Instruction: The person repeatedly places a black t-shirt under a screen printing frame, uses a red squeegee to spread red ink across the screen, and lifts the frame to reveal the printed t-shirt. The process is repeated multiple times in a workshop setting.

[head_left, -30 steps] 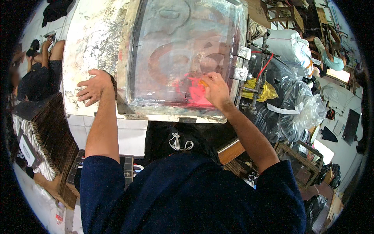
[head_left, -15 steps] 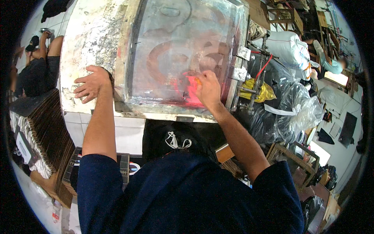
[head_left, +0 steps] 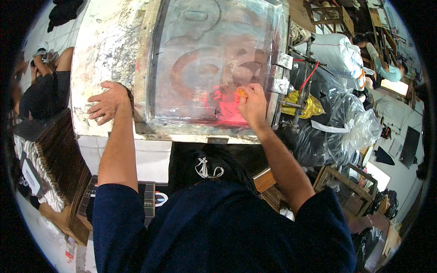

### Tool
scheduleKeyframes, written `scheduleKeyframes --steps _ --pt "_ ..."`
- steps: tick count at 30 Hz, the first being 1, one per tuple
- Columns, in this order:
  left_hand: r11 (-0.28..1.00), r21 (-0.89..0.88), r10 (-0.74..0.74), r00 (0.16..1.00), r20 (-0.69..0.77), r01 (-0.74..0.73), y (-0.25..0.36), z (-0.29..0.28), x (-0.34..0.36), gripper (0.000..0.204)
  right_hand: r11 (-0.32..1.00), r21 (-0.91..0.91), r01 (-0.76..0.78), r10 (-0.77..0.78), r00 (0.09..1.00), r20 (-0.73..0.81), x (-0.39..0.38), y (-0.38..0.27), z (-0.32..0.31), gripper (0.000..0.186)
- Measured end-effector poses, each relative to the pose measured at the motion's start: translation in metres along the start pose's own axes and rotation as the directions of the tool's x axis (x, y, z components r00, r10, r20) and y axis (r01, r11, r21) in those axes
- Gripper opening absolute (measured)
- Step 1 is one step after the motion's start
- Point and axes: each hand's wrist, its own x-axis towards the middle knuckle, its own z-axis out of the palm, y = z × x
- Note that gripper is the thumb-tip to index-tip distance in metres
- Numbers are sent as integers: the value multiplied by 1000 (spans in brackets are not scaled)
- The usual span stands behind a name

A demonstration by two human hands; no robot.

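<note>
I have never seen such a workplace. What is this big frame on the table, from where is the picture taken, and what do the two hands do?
The picture comes from a camera on the person's head, looking down, so the arms enter from below and straight edges look bent. The big frame is a wooden frame with a stretched, see-through screen, like those used for printing. It lies on a stained white table. A patch of red ink sits near its lower edge. The left hand rests flat against the frame's left side. The right hand presses a small orange piece, perhaps a cloth or sponge, onto the screen by the ink. Clear plastic bags lie to the right.
</note>
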Motion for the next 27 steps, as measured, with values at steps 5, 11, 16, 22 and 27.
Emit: scheduleKeyframes --steps 5,11,16,22,27 --pt "1000 -7 -14 1000 26 15 0 1 1 83 974 176 145 -137 989 -57 21 -34 30 24" --pt "1000 15 -21 999 46 21 2 -1 0 82 899 210 384 -436 826 357 -4 -45 9 25" --pt "999 30 -10 999 38 9 1 -2 1 83 993 -25 115 -113 991 70 34 -42 2 27" --pt "999 31 -14 1000 27 13 0 1 1 83 835 275 477 -539 809 232 4 -72 7 23" --pt "1000 18 -15 998 55 14 0 -2 0 83 980 69 185 -193 973 130 -4 -21 -9 21"
